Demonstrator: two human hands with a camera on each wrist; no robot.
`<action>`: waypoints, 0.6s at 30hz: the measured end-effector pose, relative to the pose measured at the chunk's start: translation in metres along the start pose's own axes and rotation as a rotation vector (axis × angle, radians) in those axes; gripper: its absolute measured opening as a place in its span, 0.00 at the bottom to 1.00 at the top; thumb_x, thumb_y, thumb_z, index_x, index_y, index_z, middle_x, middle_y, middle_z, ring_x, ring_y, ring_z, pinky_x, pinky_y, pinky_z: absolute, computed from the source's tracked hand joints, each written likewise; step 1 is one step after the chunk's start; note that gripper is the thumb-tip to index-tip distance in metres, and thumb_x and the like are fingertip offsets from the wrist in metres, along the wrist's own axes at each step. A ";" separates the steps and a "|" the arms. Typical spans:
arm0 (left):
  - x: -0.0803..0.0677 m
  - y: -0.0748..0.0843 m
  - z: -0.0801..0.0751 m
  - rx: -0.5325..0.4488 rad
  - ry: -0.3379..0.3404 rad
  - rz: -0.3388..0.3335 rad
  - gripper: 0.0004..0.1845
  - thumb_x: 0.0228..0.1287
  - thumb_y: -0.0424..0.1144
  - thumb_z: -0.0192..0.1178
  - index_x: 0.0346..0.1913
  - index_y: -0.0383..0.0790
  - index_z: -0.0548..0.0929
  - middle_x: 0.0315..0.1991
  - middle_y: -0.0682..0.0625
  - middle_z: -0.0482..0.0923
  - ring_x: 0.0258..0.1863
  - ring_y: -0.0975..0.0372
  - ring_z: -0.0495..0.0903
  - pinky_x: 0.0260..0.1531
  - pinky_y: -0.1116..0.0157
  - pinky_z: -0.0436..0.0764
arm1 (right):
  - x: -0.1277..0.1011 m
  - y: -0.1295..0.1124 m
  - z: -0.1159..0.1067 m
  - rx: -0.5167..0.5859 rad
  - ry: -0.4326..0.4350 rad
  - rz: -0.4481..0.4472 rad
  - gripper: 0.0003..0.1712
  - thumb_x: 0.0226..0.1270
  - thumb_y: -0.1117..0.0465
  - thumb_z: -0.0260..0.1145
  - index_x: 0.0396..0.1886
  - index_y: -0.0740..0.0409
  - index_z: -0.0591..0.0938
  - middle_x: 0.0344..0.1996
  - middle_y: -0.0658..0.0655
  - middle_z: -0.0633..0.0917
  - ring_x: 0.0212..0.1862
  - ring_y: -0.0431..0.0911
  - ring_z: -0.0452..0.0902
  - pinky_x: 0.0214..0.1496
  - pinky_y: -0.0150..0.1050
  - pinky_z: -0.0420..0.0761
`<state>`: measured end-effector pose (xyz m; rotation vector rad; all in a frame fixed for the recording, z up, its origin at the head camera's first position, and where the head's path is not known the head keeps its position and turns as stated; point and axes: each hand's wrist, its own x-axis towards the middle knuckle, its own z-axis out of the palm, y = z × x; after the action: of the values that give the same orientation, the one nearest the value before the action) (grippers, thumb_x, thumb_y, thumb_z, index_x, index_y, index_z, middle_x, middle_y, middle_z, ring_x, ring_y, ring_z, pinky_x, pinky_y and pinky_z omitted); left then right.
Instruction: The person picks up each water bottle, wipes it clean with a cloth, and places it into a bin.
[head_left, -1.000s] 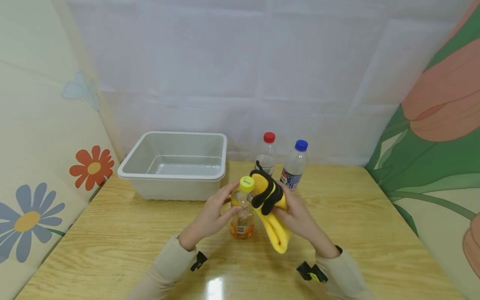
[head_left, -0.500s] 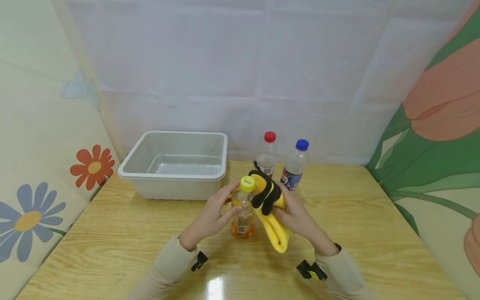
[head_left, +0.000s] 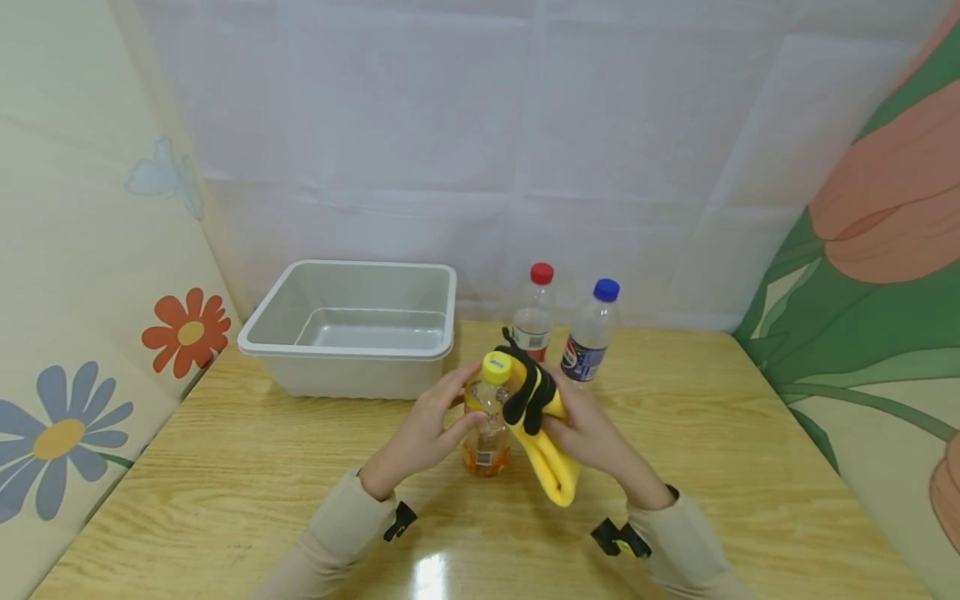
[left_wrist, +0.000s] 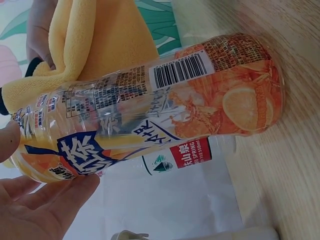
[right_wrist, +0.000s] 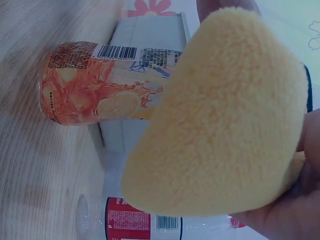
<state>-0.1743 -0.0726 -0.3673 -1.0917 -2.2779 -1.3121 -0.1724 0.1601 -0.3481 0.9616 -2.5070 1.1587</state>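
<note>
My left hand (head_left: 429, 423) grips a clear bottle (head_left: 487, 433) with a yellow cap and an orange-fruit label. The bottle stands upright on the wooden table, and in the left wrist view my thumb and fingers wrap its upper part. My right hand (head_left: 588, 425) holds a folded yellow cloth (head_left: 546, 458) with black trim against the bottle's right side, near the neck. Seen from the right wrist, the fuzzy cloth (right_wrist: 215, 120) covers much of the bottle (right_wrist: 95, 85); my right fingers (right_wrist: 285, 215) pinch it from the right, partly hidden behind it.
A light grey plastic bin (head_left: 352, 371) stands at the back left. Behind my right hand are two clear bottles, one with a red cap (head_left: 542, 273) and one with a blue cap (head_left: 607, 290). A white sheet (head_left: 480, 150) hangs at the table's far edge.
The cloth shifts slightly against the bottle's neck, and its black trim tilts a little. Both hands keep their hold, and the bottle stays in place.
</note>
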 end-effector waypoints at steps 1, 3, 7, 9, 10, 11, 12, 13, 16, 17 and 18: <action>0.000 0.000 0.000 0.000 0.001 0.003 0.31 0.60 0.32 0.59 0.64 0.29 0.59 0.58 0.35 0.66 0.50 0.48 0.73 0.44 0.60 0.80 | 0.000 0.000 0.000 0.004 -0.005 0.005 0.38 0.48 0.79 0.60 0.63 0.62 0.64 0.44 0.59 0.78 0.36 0.44 0.72 0.38 0.40 0.76; 0.000 0.000 0.000 0.001 0.002 0.006 0.31 0.60 0.32 0.59 0.64 0.29 0.59 0.58 0.35 0.66 0.50 0.48 0.73 0.44 0.60 0.80 | 0.001 0.000 0.001 0.009 -0.012 0.013 0.39 0.47 0.79 0.60 0.63 0.62 0.64 0.46 0.60 0.78 0.37 0.45 0.72 0.39 0.41 0.76; -0.001 0.000 0.000 0.006 0.003 0.006 0.31 0.60 0.33 0.59 0.64 0.29 0.59 0.58 0.36 0.66 0.51 0.48 0.73 0.44 0.60 0.80 | 0.001 0.000 0.003 0.011 -0.019 0.020 0.39 0.47 0.79 0.60 0.63 0.62 0.65 0.49 0.62 0.76 0.41 0.47 0.73 0.44 0.45 0.75; -0.001 0.000 0.000 0.008 0.003 0.004 0.31 0.60 0.33 0.59 0.64 0.29 0.60 0.58 0.36 0.66 0.51 0.48 0.73 0.45 0.60 0.80 | 0.002 -0.001 0.003 0.007 -0.024 0.025 0.39 0.47 0.79 0.61 0.63 0.62 0.65 0.51 0.63 0.76 0.43 0.48 0.73 0.45 0.47 0.75; -0.001 0.000 0.000 0.008 0.003 0.002 0.31 0.60 0.33 0.59 0.64 0.29 0.60 0.58 0.36 0.66 0.51 0.48 0.73 0.45 0.60 0.80 | 0.002 -0.001 0.003 0.007 -0.027 0.026 0.38 0.48 0.79 0.61 0.63 0.62 0.65 0.51 0.63 0.75 0.43 0.49 0.73 0.46 0.47 0.75; -0.001 0.000 0.000 0.008 0.002 0.001 0.31 0.60 0.33 0.59 0.64 0.29 0.59 0.58 0.35 0.66 0.51 0.48 0.73 0.45 0.60 0.80 | 0.002 -0.002 0.004 0.003 -0.030 0.029 0.38 0.48 0.79 0.61 0.63 0.62 0.65 0.50 0.63 0.76 0.43 0.49 0.73 0.45 0.47 0.75; -0.002 0.000 0.000 0.009 0.002 0.002 0.31 0.60 0.34 0.58 0.64 0.29 0.59 0.58 0.35 0.66 0.51 0.48 0.73 0.45 0.60 0.80 | 0.002 -0.002 0.004 -0.002 -0.034 0.030 0.38 0.48 0.79 0.61 0.62 0.63 0.65 0.49 0.63 0.76 0.41 0.48 0.72 0.44 0.46 0.75; -0.002 0.000 0.000 0.007 0.001 0.002 0.31 0.60 0.34 0.58 0.64 0.29 0.59 0.58 0.35 0.66 0.51 0.48 0.73 0.45 0.59 0.80 | 0.002 -0.003 0.004 -0.009 -0.034 0.024 0.38 0.47 0.79 0.61 0.62 0.63 0.65 0.47 0.62 0.76 0.41 0.48 0.72 0.43 0.45 0.75; -0.001 0.000 0.000 0.003 -0.001 0.001 0.32 0.61 0.34 0.58 0.64 0.28 0.59 0.58 0.35 0.66 0.51 0.48 0.73 0.45 0.59 0.79 | 0.002 -0.001 0.004 -0.034 -0.033 -0.004 0.36 0.47 0.79 0.61 0.61 0.65 0.66 0.42 0.60 0.77 0.38 0.46 0.71 0.39 0.42 0.75; -0.001 0.000 0.000 0.004 -0.001 0.002 0.32 0.61 0.34 0.58 0.64 0.28 0.59 0.58 0.35 0.66 0.51 0.48 0.73 0.45 0.60 0.79 | 0.003 -0.001 0.004 -0.042 -0.032 -0.012 0.36 0.47 0.79 0.61 0.60 0.65 0.67 0.41 0.60 0.77 0.36 0.46 0.71 0.38 0.41 0.75; -0.001 0.000 0.000 0.004 -0.002 0.000 0.32 0.60 0.34 0.58 0.64 0.28 0.59 0.58 0.35 0.66 0.51 0.48 0.73 0.45 0.60 0.79 | 0.003 0.000 0.004 -0.044 -0.032 -0.020 0.35 0.46 0.79 0.61 0.59 0.66 0.67 0.40 0.60 0.78 0.36 0.46 0.71 0.37 0.40 0.75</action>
<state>-0.1738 -0.0728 -0.3680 -1.0923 -2.2803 -1.3065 -0.1741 0.1557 -0.3498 0.9994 -2.5300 1.0864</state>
